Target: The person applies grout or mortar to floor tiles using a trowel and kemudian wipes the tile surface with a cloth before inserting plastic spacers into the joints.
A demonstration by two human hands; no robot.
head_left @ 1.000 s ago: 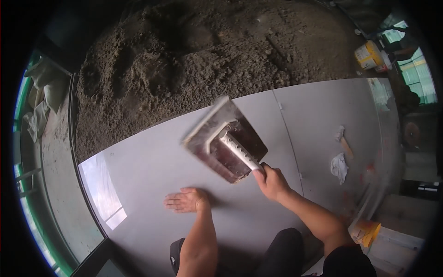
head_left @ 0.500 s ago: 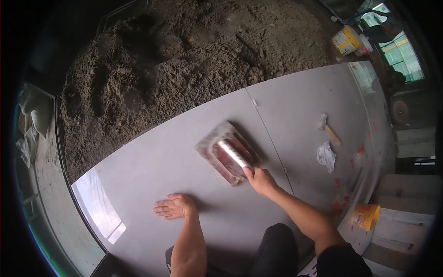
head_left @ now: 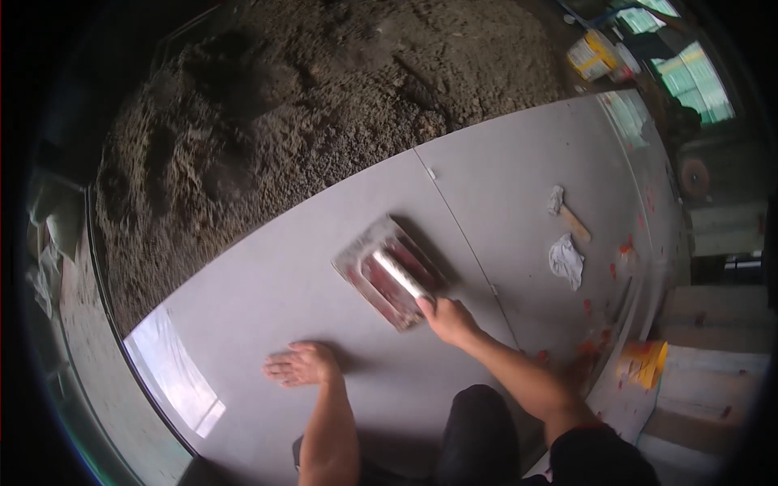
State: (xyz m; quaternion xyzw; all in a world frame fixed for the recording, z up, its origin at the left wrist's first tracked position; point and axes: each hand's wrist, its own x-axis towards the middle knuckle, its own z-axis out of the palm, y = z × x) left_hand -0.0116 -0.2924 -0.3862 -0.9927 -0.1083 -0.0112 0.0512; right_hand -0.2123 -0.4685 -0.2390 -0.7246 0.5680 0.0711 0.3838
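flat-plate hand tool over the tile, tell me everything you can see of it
The flat-plate hand tool has a roughly four-sided, dark reddish-brown plate with a worn, greyish rim. A pale, metallic-looking bar handle runs along its middle. The right hand grips the handle's near end. It sits slantwise over the left-hand grey tile, slightly blurred; contact with the tile can't be confirmed.

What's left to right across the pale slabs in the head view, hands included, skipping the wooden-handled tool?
Left hand → flat plate-shaped tool → right hand → crumpled white cloth.
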